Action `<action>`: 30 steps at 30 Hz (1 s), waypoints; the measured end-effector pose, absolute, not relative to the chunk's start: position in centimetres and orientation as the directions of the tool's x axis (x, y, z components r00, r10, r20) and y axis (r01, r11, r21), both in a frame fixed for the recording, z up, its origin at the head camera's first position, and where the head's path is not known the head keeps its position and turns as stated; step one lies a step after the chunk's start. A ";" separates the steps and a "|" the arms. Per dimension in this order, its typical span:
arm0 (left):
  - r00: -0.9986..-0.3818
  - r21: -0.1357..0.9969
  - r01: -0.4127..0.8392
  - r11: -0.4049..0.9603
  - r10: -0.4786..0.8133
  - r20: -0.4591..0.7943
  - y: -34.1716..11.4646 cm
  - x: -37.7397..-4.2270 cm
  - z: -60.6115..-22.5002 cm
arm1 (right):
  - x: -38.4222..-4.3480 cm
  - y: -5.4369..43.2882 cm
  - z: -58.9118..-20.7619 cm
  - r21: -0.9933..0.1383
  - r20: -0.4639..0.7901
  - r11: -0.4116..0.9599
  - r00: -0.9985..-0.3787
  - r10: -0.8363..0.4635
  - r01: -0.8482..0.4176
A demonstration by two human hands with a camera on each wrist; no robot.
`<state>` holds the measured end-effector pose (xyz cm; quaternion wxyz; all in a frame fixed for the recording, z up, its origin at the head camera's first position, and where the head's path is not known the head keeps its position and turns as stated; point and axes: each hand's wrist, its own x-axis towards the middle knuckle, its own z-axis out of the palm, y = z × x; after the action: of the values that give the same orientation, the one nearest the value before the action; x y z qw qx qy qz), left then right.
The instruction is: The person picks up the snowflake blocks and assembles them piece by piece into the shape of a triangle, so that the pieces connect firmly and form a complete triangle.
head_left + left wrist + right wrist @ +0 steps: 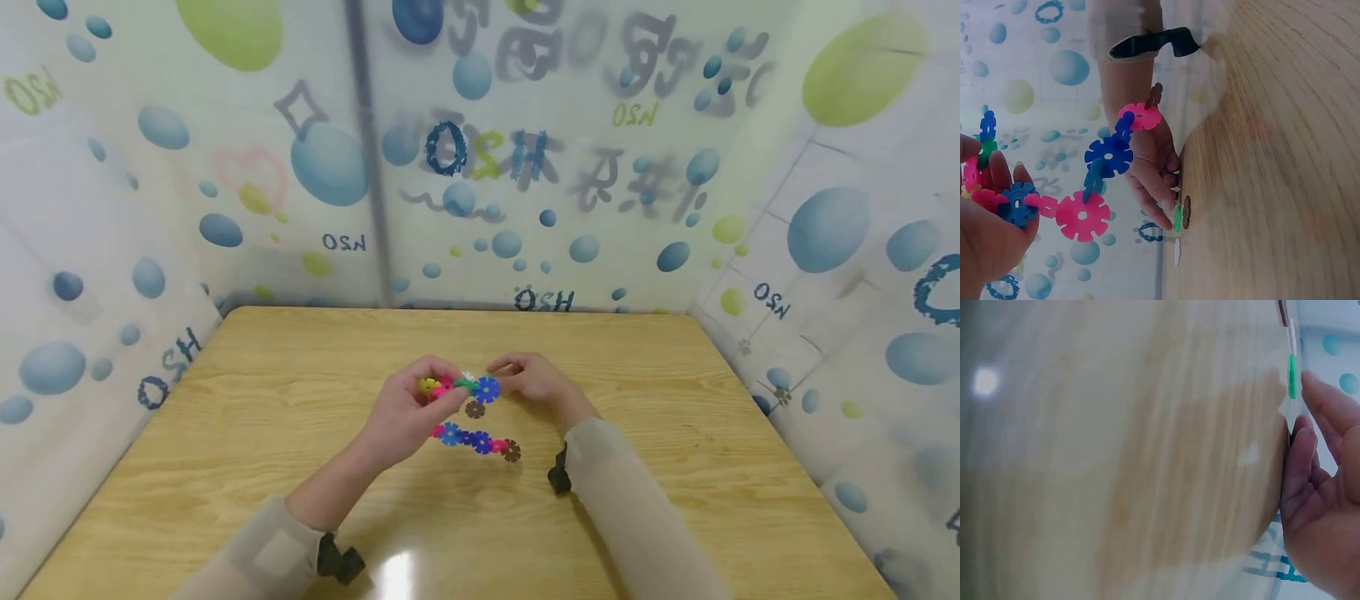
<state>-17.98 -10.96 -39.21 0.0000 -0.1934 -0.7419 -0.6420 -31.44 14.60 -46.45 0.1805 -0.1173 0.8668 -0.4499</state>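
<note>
My left hand (416, 408) holds a chain of interlocked, notched flower-shaped plastic discs, pinched between thumb and fingers. In the left wrist view, pink discs (1082, 215) and blue discs (1109, 156) make up much of the chain, with a brown disc (1155, 95) at one end. The other end carries a blue disc (486, 389) above the thumb. Low over the table, my right hand (534, 379) has thumb and fingers parted, holding nothing. Close to its fingertips is a loose green disc (1292, 376), apart from them.
Loose on the wooden table (300, 350) lie a brown disc (476, 409) and a white disc (1177, 252) beside the green one. Patterned wall panels (450, 250) enclose the table at the back and sides. A black band (558, 471) sits at the right cuff.
</note>
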 end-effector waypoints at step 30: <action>-0.938 0.958 0.254 0.133 0.274 0.211 -11.1 -17.8 -39.6 | -30.9 15.7 -46.2 -0.817 -0.164 0.569 -0.907 -0.389 -0.095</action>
<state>-17.83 -11.09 -39.59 -0.0079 -0.1754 -0.7526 -0.6346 -30.89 15.70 -46.21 0.1654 -0.1391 0.8700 -0.4432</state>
